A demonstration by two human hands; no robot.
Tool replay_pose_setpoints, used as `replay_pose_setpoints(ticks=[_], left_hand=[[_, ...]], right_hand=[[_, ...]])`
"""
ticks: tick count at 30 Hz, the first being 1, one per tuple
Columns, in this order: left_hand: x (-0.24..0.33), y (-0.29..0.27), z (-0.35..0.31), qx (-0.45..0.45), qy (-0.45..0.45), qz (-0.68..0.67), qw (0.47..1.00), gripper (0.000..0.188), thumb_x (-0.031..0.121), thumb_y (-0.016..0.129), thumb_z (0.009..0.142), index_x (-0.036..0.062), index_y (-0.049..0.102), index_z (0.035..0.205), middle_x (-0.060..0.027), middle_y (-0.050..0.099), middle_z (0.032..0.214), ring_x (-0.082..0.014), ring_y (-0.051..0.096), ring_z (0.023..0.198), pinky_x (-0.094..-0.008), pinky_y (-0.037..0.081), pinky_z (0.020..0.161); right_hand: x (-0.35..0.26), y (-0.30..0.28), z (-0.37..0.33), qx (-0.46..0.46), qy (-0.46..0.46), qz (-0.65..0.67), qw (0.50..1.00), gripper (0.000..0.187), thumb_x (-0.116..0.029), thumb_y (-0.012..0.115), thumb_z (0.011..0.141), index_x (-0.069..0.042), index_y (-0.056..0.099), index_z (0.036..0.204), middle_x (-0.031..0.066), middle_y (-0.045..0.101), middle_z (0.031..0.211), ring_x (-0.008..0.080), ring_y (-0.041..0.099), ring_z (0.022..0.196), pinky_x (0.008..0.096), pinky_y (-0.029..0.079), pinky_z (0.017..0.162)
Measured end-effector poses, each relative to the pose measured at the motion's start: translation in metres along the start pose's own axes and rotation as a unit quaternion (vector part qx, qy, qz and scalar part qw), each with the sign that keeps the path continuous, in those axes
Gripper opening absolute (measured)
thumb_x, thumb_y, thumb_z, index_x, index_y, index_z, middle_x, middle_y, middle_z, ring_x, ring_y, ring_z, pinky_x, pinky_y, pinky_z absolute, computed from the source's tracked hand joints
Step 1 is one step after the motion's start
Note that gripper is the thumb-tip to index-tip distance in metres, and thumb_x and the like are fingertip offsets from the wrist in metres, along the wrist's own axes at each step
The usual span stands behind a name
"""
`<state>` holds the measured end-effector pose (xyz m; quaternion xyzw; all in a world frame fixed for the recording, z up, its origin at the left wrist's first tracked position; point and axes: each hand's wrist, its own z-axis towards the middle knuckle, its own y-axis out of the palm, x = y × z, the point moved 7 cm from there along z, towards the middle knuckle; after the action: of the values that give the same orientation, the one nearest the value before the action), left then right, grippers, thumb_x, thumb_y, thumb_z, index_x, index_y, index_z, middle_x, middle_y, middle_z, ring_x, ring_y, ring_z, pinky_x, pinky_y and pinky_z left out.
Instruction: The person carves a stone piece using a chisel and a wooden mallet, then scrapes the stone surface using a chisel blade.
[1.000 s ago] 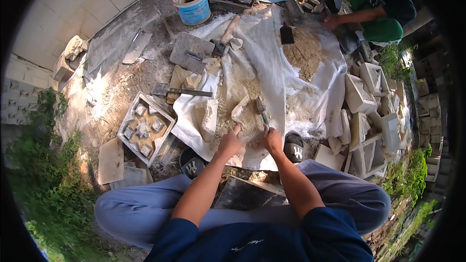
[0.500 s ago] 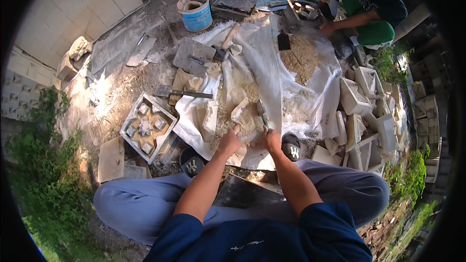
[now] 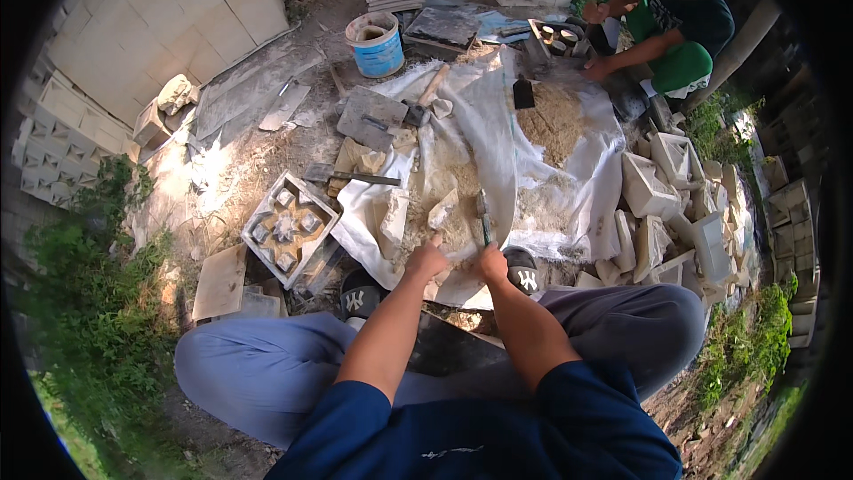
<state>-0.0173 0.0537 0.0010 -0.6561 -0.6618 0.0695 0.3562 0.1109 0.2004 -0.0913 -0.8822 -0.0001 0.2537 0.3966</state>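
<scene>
My right hand (image 3: 491, 263) is closed round the handle of a small hammer (image 3: 483, 212), whose head points away from me. Just left of it, a pale, broken chunk of masonry (image 3: 442, 210) rests at a tilt over sandy debris. My left hand (image 3: 426, 260) is closed at the chunk's near end, with one finger stretched along it. The hammer head is apart from the chunk. Another whitish block (image 3: 394, 216) stands to the left on the white sheet (image 3: 484, 138). Farther left lies a second hammer (image 3: 355, 176) with a dark handle.
A square mold with a star pattern (image 3: 290, 229) lies left, near my sandal. Beyond are a float (image 3: 371, 117), a blue-and-white bucket (image 3: 375, 46) and a sand heap (image 3: 551, 123). Pale blocks (image 3: 653, 187) are piled right. A co-worker (image 3: 680, 27) crouches far right beside a tray.
The hammer in my right hand has swung from a leftward tilt to nearly straight ahead. My left hand stays by the chunk. The whole view has shifted slightly.
</scene>
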Motion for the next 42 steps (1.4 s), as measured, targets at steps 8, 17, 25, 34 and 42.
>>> replay_pose_setpoints(ticks=[8, 17, 25, 34, 42], left_hand=[[-0.028, -0.001, 0.02, 0.029, -0.064, -0.046, 0.996, 0.049, 0.028, 0.057, 0.091, 0.0205, 0.052, 0.139, -0.0189, 0.071, 0.107, -0.0299, 0.074, 0.084, -0.0414, 0.06, 0.067], [0.015, -0.016, 0.014, 0.17, 0.054, 0.02, 0.984, 0.046, 0.03, 0.059, 0.091, 0.0029, 0.053, 0.128, -0.0257, 0.068, 0.108, -0.043, 0.067, 0.103, -0.0511, 0.054, 0.089], [-0.002, -0.032, 0.031, 0.171, 0.079, 0.071, 0.98, 0.043, 0.031, 0.057, 0.096, 0.0071, 0.05, 0.131, -0.0254, 0.068, 0.107, -0.0423, 0.067, 0.1, -0.0509, 0.054, 0.084], [0.037, -0.042, 0.071, 0.19, 0.165, 0.059, 0.966, 0.045, 0.035, 0.057, 0.097, 0.0003, 0.05, 0.124, -0.0254, 0.07, 0.1, -0.0438, 0.07, 0.089, -0.0526, 0.056, 0.078], [0.061, -0.088, 0.128, 0.168, 0.165, 0.138, 0.962, 0.05, 0.036, 0.058, 0.097, 0.0028, 0.047, 0.133, -0.0271, 0.07, 0.102, -0.0441, 0.069, 0.093, -0.0522, 0.056, 0.08]], right_hand=[[-0.024, -0.003, -0.007, 0.012, -0.026, 0.038, 0.999, 0.054, -0.037, 0.022, 0.104, 0.001, 0.058, 0.118, 0.0302, 0.066, 0.113, 0.0492, 0.061, 0.111, 0.0544, 0.05, 0.095], [-0.001, -0.02, 0.023, 0.017, -0.009, 0.085, 0.996, 0.055, -0.047, 0.049, 0.098, 0.004, 0.068, 0.104, 0.0331, 0.067, 0.101, 0.0491, 0.064, 0.101, 0.0524, 0.05, 0.09], [-0.049, -0.063, 0.011, 0.186, -0.051, 0.132, 0.972, 0.052, -0.04, 0.045, 0.103, 0.007, 0.067, 0.095, 0.0354, 0.064, 0.084, 0.0539, 0.062, 0.084, 0.0575, 0.047, 0.072], [-0.036, -0.025, 0.047, 0.141, -0.07, 0.06, 0.986, 0.053, -0.042, 0.045, 0.102, 0.003, 0.067, 0.085, 0.035, 0.065, 0.088, 0.0553, 0.061, 0.09, 0.059, 0.048, 0.082], [-0.01, -0.012, 0.056, 0.079, -0.03, 0.216, 0.973, 0.068, -0.055, 0.046, 0.101, 0.005, 0.062, 0.074, 0.0257, 0.063, 0.069, 0.0409, 0.063, 0.068, 0.0496, 0.048, 0.069]])
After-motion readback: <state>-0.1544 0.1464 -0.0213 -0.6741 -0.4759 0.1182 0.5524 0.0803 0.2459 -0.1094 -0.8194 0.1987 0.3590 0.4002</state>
